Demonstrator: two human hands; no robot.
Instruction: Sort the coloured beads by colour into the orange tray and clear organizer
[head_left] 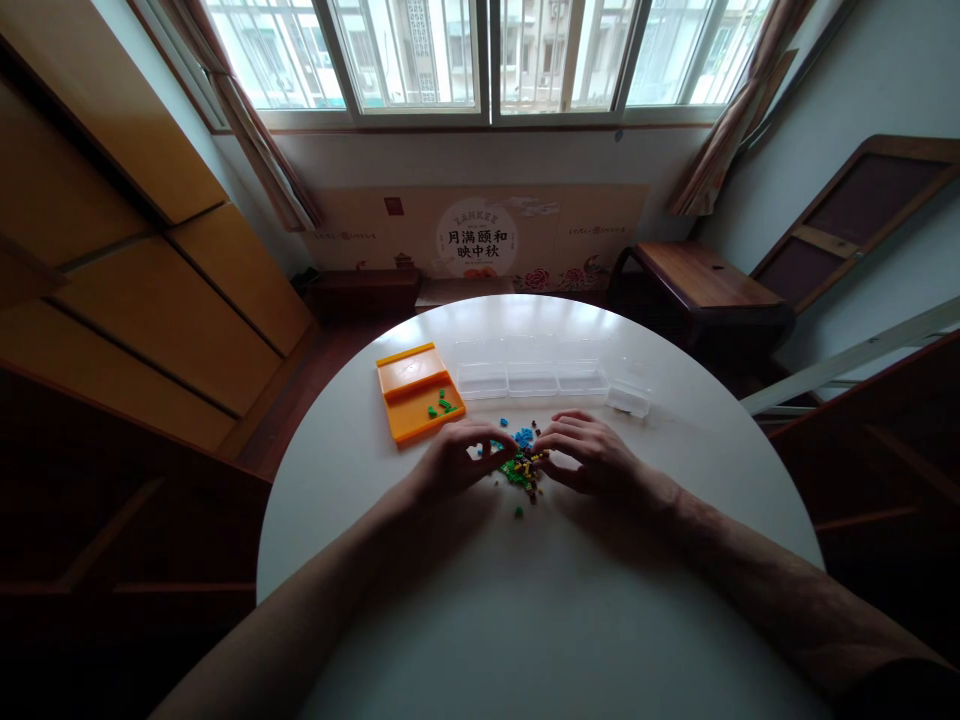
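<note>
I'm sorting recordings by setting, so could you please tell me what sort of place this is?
Probably a room in a home: a rounded white table stands near a window with curtains, and what look like wooden cabinets line the left.

Bare hands (pixel 459 458) (pixel 591 452), bare forearms (pixel 337 585) — on the right arm (pixel 757 570), the edge of a near-black sleeve (pixel 900 692).

Bright windows (pixel 487 60) between drawn-back curtains (pixel 251 135)
</note>
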